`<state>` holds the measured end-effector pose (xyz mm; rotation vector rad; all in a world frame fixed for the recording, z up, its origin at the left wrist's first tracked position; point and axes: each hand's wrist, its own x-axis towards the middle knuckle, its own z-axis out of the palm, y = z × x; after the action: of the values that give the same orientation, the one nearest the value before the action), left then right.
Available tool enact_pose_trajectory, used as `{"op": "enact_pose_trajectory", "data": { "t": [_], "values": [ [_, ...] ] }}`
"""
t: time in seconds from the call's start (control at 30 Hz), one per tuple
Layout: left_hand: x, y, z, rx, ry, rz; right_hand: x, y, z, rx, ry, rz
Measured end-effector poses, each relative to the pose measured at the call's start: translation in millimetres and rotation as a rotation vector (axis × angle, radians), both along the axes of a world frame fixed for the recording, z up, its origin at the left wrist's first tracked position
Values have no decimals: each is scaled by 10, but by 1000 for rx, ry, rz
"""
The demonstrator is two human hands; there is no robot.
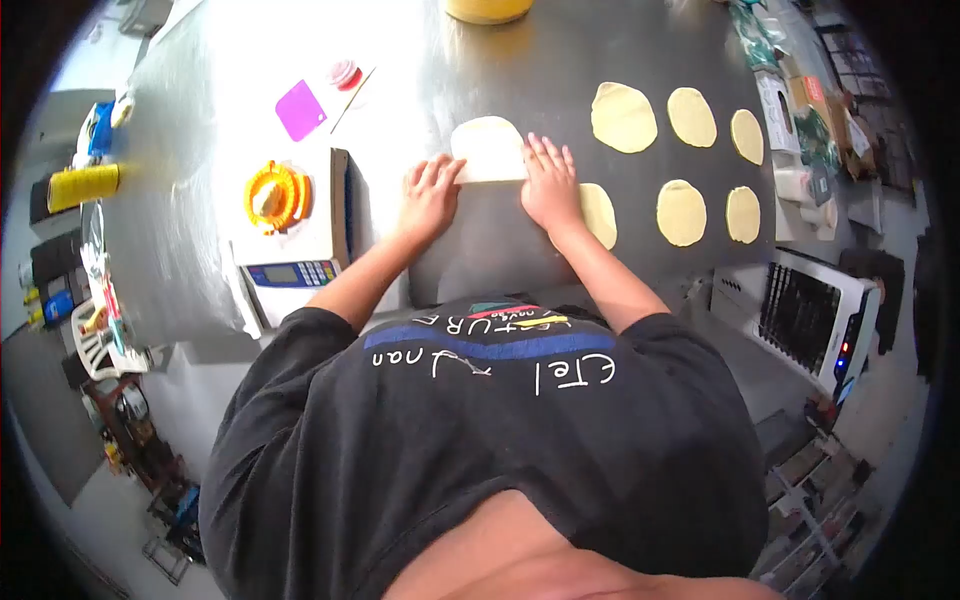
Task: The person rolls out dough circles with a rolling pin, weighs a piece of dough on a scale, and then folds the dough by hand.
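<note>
A pale rolling pin [492, 172] lies across a flattened piece of dough [487, 139] on the steel table [560, 70]. My left hand [430, 195] presses flat on the pin's left end, fingers spread. My right hand [549, 182] presses flat on its right end. Several rolled dough discs [623, 117] lie in two rows to the right, one of them [600, 215] partly under my right wrist.
A digital scale [297, 235] carrying an orange dumpling press [274, 195] stands at my left. A purple scraper [300, 110], a small red-lidded tub [344, 74] and a yellow bowl [487, 8] lie farther back. A white appliance [810, 315] sits at right.
</note>
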<state>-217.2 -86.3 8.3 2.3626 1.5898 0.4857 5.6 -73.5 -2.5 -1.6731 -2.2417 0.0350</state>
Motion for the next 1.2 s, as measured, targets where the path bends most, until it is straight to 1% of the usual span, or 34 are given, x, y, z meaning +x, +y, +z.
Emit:
{"op": "enact_pose_trajectory", "data": {
  "t": [0.03, 0.1, 0.13, 0.23, 0.27, 0.3, 0.37, 0.4, 0.5, 0.6, 0.63, 0.7, 0.73, 0.77, 0.8, 0.87, 0.9, 0.93, 0.97, 1.03, 1.07, 1.1, 1.17, 1.2],
  "values": [
    [-42, 7, -12, -40, -31, 1, 15, -17, 31, 10, -2, -20],
    [-121, 82, -43, 8, -65, -50, 24, -114, 93, -128, 190, -70],
    [-149, 111, -39, 55, -99, -79, -40, -129, 118, 93, 199, -86],
    [-280, 162, 107, 36, -156, -86, -255, -188, 222, 96, 182, -182],
    [-360, 221, 67, -81, -137, -124, -303, -195, 144, 24, 154, -225],
    [-364, 264, 25, -80, -140, -134, -381, -192, 130, 26, 151, -235],
    [-357, 358, -75, 61, -74, -116, -554, -207, 91, 1, 150, -417],
    [-334, 437, -85, 59, -75, -120, -607, -174, 124, -55, 50, -484],
    [-223, 713, -123, 24, -12, -88, -615, 94, 91, -55, -9, -553],
    [-71, 1080, -112, 89, 234, -68, -481, 484, 99, -45, -23, -601],
    [-22, 1207, -119, 88, 235, -69, -423, 625, 71, -47, -22, -601],
    [80, 1472, -145, 88, 183, -27, -316, 884, 11, 32, 74, -664],
    [118, 1609, -189, 91, 132, -31, -279, 1010, 24, 29, 77, -664],
    [156, 1762, -219, 97, 79, -36, -236, 1148, 51, 102, 80, -654],
    [190, 1898, -268, 117, 89, -42, -202, 1243, 63, 175, 81, -645],
    [222, 2020, -301, 150, 54, -50, -156, 1346, 35, 220, 64, -635],
    [230, 2031, -270, 186, 17, -53, -157, 1357, 59, 267, 46, -621],
    [220, 1966, -258, 209, 5, -54, -177, 1289, 67, 189, 77, -599],
    [194, 1837, -257, 206, 2, -57, -208, 1180, 69, 187, 73, -602],
    [105, 1460, -169, 142, 117, -71, -300, 897, 52, 132, 58, -547],
    [59, 1274, -139, 116, 174, -91, -358, 721, 85, 47, 86, -521],
    [11, 1075, -121, 89, 232, -110, -394, 539, 59, 45, 85, -525],
    [-101, 734, -63, 45, 174, -135, -434, 217, -40, -50, 85, -412],
    [-150, 628, -60, 30, 140, -146, -442, 142, -37, -44, 82, -421]
  ]
}}
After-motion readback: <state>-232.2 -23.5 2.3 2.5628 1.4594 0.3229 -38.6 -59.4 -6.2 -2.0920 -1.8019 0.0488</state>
